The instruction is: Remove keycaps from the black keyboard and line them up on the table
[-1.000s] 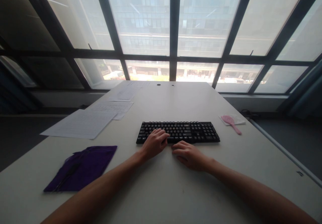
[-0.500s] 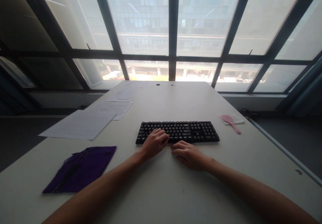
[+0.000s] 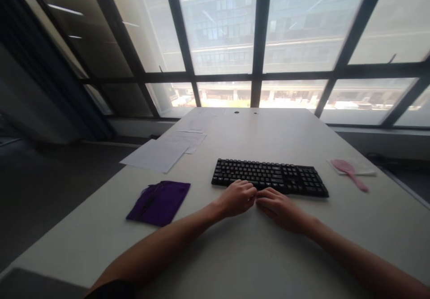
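A black keyboard [image 3: 268, 173] lies on the white table in front of me. My left hand [image 3: 238, 198] is at its front edge, left of the middle, with the fingers curled and pressed together. Close beside it, my right hand [image 3: 280, 207] rests low by the same edge, its fingers bent inward. The fingertips of both hands meet or almost meet just in front of the keyboard. Whatever may be between them is hidden or too small to make out.
A purple cloth pouch [image 3: 163, 202] with a dark drawstring lies left of my left forearm. Several paper sheets [image 3: 154, 155] run along the table's left side. To the right, a pink hairbrush [image 3: 347, 169] lies partly on a clear plastic bag [image 3: 366, 170]. Tall windows stand beyond the table.
My view has swung left, so everything sits further right. My left hand has come back off the keys to the front edge, and the two hands are closer together.
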`<state>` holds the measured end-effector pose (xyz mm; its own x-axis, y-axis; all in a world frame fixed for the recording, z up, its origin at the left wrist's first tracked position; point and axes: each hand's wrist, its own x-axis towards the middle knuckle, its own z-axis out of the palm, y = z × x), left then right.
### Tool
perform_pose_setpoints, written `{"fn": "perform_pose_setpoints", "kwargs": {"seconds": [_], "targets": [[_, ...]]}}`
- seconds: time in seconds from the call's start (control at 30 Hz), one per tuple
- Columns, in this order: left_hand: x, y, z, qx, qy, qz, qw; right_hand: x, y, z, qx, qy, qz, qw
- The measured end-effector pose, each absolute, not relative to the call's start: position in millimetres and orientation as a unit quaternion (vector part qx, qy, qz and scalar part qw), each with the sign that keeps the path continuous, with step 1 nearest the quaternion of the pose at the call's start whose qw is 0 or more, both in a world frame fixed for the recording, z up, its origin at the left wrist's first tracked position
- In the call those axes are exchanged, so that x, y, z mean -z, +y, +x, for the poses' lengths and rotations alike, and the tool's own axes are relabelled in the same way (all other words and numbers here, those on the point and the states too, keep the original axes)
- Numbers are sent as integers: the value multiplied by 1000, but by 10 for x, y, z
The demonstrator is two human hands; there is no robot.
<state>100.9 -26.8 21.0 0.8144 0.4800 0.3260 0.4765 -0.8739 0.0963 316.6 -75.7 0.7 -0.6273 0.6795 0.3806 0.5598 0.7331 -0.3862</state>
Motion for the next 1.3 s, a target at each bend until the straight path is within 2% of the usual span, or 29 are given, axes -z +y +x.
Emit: {"fn": "perform_pose_setpoints", "kwargs": {"seconds": [0.23, 0.4, 0.73, 1.0, 1.17, 1.3], "targets": [[-348, -465, 604, -174, 315, 933, 3, -7, -743, 3137, -87, -916, -320, 227], [-353, -542, 77, -198, 438, 876, -17, -8, -656, 2946, -92, -930, -266, 237], [-204, -665, -1413, -198, 694, 681, -124, -79, -479, 2232, -111, -948, -174, 242], [-120, -579, -1773, -193, 705, 681, -39, -90, -384, 1904, -120, -946, -152, 261], [-389, -498, -1712, -200, 706, 679, 27, -51, -383, 1949, -135, -937, -171, 272], [-643, -444, -1323, -269, 645, 705, 117, -63, -387, 1986, -154, -927, -194, 282]]}}
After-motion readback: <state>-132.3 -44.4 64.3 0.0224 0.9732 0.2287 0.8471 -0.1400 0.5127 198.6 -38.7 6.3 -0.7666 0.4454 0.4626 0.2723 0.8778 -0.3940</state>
